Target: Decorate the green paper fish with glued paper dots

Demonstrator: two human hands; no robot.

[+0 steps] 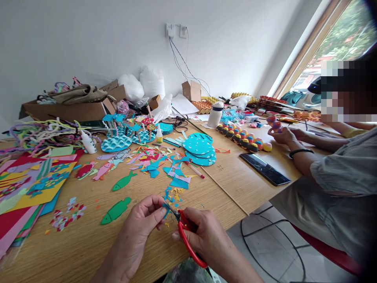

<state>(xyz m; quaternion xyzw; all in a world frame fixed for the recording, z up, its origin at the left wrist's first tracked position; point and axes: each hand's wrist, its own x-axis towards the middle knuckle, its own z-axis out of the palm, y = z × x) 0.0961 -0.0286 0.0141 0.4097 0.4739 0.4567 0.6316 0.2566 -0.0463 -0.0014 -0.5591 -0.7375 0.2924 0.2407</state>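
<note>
My right hand (203, 232) grips a pair of scissors (186, 237) with red handles, fingers through the loops. Their dark blades reach left to the fingertips of my left hand (147, 216). Pinched there is a small piece of blue paper (166, 212), mostly covered by the fingers and blades. Beyond my hands lie small blue and yellow paper scraps (176, 193). To the left of my left hand rests a green paper fish (116, 211), with another green paper fish (125, 181) behind it.
Coloured paper sheets (57, 184) are stacked at the left. Blue discs (200, 144), a thin wooden stick (225, 192) and a phone (265, 169) lie on the table (76, 251). A white bottle (216, 114) stands farther back. A co-worker (338, 169) sits at the right holding painted cups.
</note>
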